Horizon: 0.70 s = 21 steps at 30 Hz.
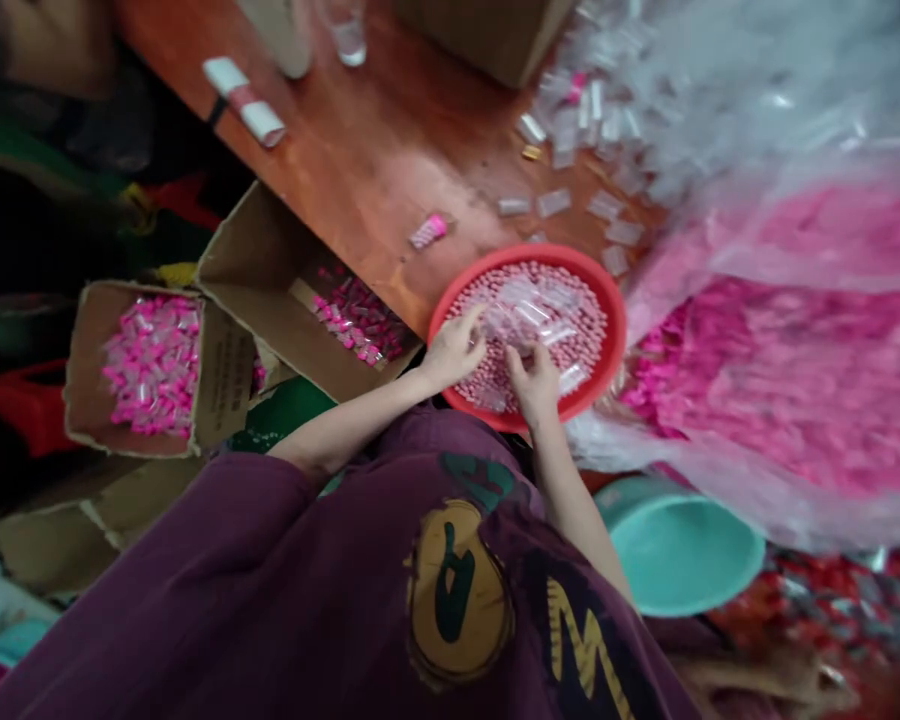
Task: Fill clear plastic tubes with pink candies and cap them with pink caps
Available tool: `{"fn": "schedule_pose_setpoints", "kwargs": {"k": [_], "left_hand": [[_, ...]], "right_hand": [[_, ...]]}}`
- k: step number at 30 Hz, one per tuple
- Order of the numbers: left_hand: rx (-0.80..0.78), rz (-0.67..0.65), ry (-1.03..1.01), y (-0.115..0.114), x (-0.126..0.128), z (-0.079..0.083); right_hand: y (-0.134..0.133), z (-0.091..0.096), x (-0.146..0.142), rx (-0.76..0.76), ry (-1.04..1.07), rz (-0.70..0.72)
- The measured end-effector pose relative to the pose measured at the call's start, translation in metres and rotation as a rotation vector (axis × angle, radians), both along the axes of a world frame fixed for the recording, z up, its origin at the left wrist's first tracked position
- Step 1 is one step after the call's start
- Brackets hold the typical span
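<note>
A round red tray (pixel 613 300) at the wooden table's near edge is filled with small pale pink pieces, and clear little plastic tubes lie on top of them. My left hand (pixel 456 347) rests on the tray's left rim with its fingers curled into the pieces. My right hand (pixel 534 380) sits at the tray's near side, fingers bent down among the pieces and tubes. What either hand holds is hidden by blur and by the fingers.
Two open cardboard boxes (pixel 150 365) (pixel 345 310) with pink-filled tubes stand at the left. Loose clear tubes (pixel 600 130) and a big plastic bag of pink pieces (pixel 795 350) lie at the right. A teal basin (pixel 682 550) sits below the table edge.
</note>
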State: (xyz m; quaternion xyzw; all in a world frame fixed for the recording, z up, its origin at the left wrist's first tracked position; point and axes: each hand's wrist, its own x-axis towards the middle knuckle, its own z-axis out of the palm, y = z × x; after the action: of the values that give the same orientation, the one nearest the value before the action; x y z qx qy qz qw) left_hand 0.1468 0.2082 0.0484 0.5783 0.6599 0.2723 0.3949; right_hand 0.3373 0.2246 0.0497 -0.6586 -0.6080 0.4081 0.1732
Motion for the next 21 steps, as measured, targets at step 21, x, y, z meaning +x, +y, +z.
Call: {"fn": "schedule_pose_setpoints", "kwargs": {"k": [21], "left_hand": [[0.130, -0.570, 0.415, 0.096, 0.039, 0.024]], "right_hand": [[-0.011, 0.026, 0.014, 0.102, -0.248, 0.232]]}}
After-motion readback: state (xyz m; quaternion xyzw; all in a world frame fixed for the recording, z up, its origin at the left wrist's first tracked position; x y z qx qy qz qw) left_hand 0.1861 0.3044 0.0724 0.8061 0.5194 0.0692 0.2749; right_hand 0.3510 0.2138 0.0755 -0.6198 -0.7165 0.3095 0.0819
